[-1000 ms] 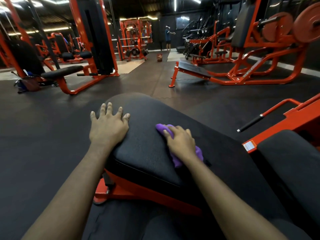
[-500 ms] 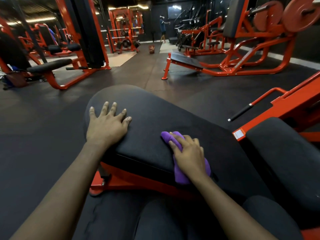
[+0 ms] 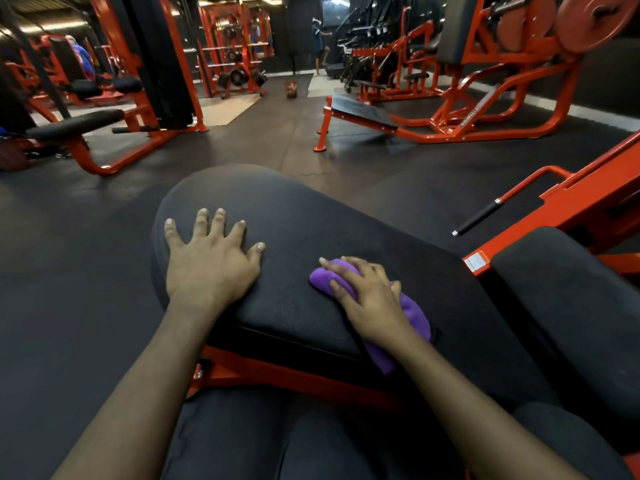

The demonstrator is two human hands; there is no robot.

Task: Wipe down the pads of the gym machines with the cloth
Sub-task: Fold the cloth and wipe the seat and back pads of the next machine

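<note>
A wide black pad [image 3: 311, 220] on an orange frame fills the middle of the view. My left hand [image 3: 211, 261] lies flat on its left part with the fingers spread. A bunched purple cloth [image 3: 412, 320] lies on the pad's right part, near the front edge. My right hand [image 3: 370, 299] presses down on the cloth with its fingers curled over it; most of the cloth is hidden under the hand. A second black pad [image 3: 568, 306] stands at the right.
An orange arm with a black handle [image 3: 481, 216] juts out right of the pad. Orange machines [image 3: 485, 81] and a bench [image 3: 79, 126] stand across the dark rubber floor [image 3: 86, 254]. A person [image 3: 320, 43] stands far back. My dark-clad legs [image 3: 311, 445] are below.
My right hand has slid the purple cloth a little toward the pad's near edge. The left hand stays flat on the pad. The camera has tilted slightly.
</note>
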